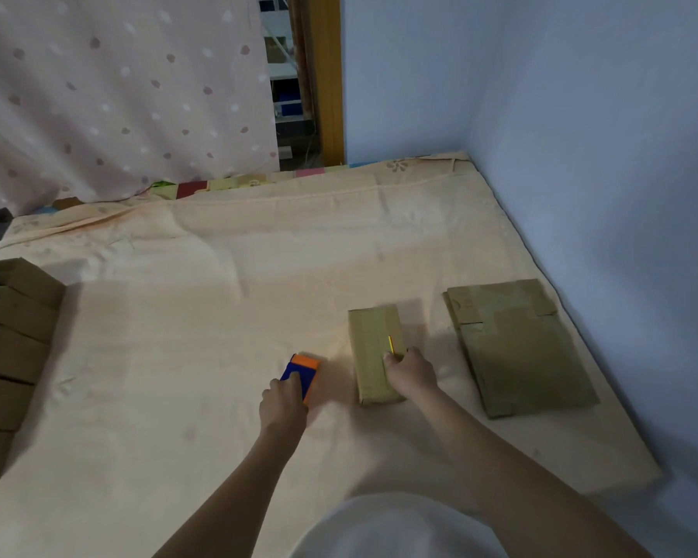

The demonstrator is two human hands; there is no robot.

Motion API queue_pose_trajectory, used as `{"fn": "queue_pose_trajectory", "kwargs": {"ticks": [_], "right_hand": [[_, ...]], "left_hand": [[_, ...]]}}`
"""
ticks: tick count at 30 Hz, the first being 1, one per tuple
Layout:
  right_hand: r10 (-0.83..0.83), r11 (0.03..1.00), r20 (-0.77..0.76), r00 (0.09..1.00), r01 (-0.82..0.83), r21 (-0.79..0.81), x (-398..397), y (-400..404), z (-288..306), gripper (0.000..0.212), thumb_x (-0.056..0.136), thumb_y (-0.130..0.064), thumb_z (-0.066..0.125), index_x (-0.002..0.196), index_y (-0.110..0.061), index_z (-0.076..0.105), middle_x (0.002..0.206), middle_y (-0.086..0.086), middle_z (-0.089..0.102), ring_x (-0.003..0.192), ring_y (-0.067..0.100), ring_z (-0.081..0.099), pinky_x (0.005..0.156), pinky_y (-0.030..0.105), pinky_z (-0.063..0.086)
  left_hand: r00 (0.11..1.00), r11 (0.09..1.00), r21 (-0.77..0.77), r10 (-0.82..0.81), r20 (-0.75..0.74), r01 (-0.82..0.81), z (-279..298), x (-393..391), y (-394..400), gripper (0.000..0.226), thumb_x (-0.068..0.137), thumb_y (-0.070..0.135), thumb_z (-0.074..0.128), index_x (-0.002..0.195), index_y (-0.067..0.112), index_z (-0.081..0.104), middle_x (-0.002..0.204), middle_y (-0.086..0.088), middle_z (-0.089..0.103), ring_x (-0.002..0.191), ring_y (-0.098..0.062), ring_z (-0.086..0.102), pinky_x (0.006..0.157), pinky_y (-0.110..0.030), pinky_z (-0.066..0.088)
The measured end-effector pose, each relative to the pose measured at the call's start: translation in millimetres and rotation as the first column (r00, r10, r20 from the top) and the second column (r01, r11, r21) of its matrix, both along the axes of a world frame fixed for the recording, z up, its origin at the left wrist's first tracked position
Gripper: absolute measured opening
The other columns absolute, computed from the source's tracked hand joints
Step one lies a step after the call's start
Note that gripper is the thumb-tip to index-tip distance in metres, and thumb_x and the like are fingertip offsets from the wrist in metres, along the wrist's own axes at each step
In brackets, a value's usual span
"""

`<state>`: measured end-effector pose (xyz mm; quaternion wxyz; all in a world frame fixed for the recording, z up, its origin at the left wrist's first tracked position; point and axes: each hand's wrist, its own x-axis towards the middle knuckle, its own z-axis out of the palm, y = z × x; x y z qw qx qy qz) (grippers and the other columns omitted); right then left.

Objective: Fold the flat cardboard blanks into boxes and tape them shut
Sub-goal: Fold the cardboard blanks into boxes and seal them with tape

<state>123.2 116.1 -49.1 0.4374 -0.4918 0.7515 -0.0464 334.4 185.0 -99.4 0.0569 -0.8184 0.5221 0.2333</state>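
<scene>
A small folded cardboard box point(373, 348) lies on the bed sheet point(218, 275), right of centre. My right hand point(410, 374) grips its right side, thumb on the top by a thin yellow mark point(390, 344). My left hand point(285, 400) holds a blue and orange tape dispenser point(303, 370) that rests on the sheet left of the box. A stack of flat cardboard blanks point(516, 348) lies further right, near the wall.
Several finished brown boxes point(9, 348) are stacked at the left edge. A pink dotted curtain point(117, 94) hangs behind the bed. The blue wall point(581, 134) closes off the right side. My white-clothed knee point(399, 525) shows at the bottom.
</scene>
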Motion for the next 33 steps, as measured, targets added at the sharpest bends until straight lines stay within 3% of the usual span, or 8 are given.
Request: {"fn": "queue_pose_trajectory", "kwargs": {"ticks": [6,9,12,15,19,22,29,33], "right_hand": [[-0.043,0.998,0.007,0.999,0.043,-0.036,0.0,-0.1,12.2,0.052,0.104,-0.037,0.045,0.143,-0.003,0.039,0.135,0.018,0.058,0.123,0.035,0.056,0.079,0.03,0.04],[-0.119,0.989,-0.001,0.993,0.119,-0.087,-3.5,-1.7,19.0,0.049,0.105,-0.031,0.045,0.144,-0.002,0.041,0.135,0.017,0.058,0.123,0.034,0.057,0.082,0.031,0.043],[-0.219,0.953,0.01,0.976,0.216,-0.215,-7.1,-5.9,33.8,0.022,0.101,-0.018,0.049,0.116,-0.007,0.06,0.109,0.01,0.064,0.101,0.03,0.061,0.07,0.028,0.04],[-0.168,0.933,0.16,0.973,0.209,-0.291,-5.2,-12.1,44.1,0.021,0.095,-0.014,0.049,0.075,-0.014,0.056,0.077,0.004,0.058,0.07,0.023,0.053,0.055,0.027,0.041],[-0.221,0.971,0.476,0.851,0.238,0.026,7.5,-18.4,52.2,0.024,0.097,-0.034,0.063,0.093,-0.011,0.061,0.093,0.007,0.069,0.081,0.025,0.07,0.084,0.045,0.061],[-0.298,0.943,0.613,0.731,0.127,0.307,10.8,-16.8,64.1,0.04,0.098,-0.037,0.063,0.109,0.001,0.061,0.099,0.02,0.073,0.092,0.035,0.073,0.082,0.045,0.061],[-0.303,0.937,0.706,0.64,0.064,0.343,7.7,-9.3,62.4,0.015,0.1,-0.008,0.06,0.109,0.001,0.067,0.104,0.022,0.074,0.095,0.033,0.074,0.078,0.041,0.062],[-0.299,0.945,0.631,0.716,0.13,0.3,8.0,-7.9,60.0,0.015,0.098,0.002,0.058,0.112,0.005,0.063,0.1,0.023,0.073,0.086,0.033,0.075,0.068,0.039,0.062]], "left_hand": [[0.997,0.993,-0.118,0.014,-0.078,-0.023,8.9,16.5,-2.9,0.023,0.069,0.01,0.07,0.089,0.015,0.06,0.08,-0.002,0.065,0.075,-0.022,0.06,0.059,-0.029,0.048],[0.989,0.979,-0.205,-0.021,-0.146,-0.009,33.5,20.0,-0.3,0.03,0.07,0.009,0.073,0.088,0.026,0.057,0.083,-0.004,0.068,0.075,-0.022,0.056,0.064,-0.029,0.046],[0.954,0.941,-0.319,0.008,-0.3,-0.108,58.6,27.3,4.4,0.054,0.07,0.005,0.078,0.121,0.021,0.068,0.105,-0.006,0.072,0.091,-0.024,0.064,0.077,-0.03,0.052],[0.919,0.901,-0.422,-0.084,-0.386,-0.095,86.0,36.2,11.6,0.061,0.067,0.005,0.083,0.124,0.019,0.068,0.108,-0.001,0.072,0.088,-0.015,0.062,0.074,-0.022,0.051],[0.843,0.858,-0.513,-0.287,-0.455,0.015,116.7,43.4,17.7,0.063,0.064,0.005,0.089,0.113,0.037,0.067,0.104,0.03,0.066,0.095,-0.002,0.064,0.076,-0.016,0.054],[0.812,0.803,-0.582,-0.419,-0.405,0.124,128.0,45.8,21.5,0.064,0.064,0.005,0.09,0.115,0.035,0.066,0.109,0.046,0.056,0.104,0.018,0.055,0.082,-0.004,0.046],[0.756,0.758,-0.608,-0.536,-0.376,0.236,126.5,46.8,17.4,0.06,0.066,0.005,0.09,0.119,0.024,0.07,0.118,0.033,0.059,0.105,-0.003,0.06,0.081,-0.015,0.053],[0.736,0.755,-0.583,-0.573,-0.361,0.302,126.9,45.9,11.6,0.061,0.067,0.005,0.088,0.12,0.026,0.068,0.119,0.024,0.061,0.101,0.0,0.058,0.078,-0.014,0.05]]}}
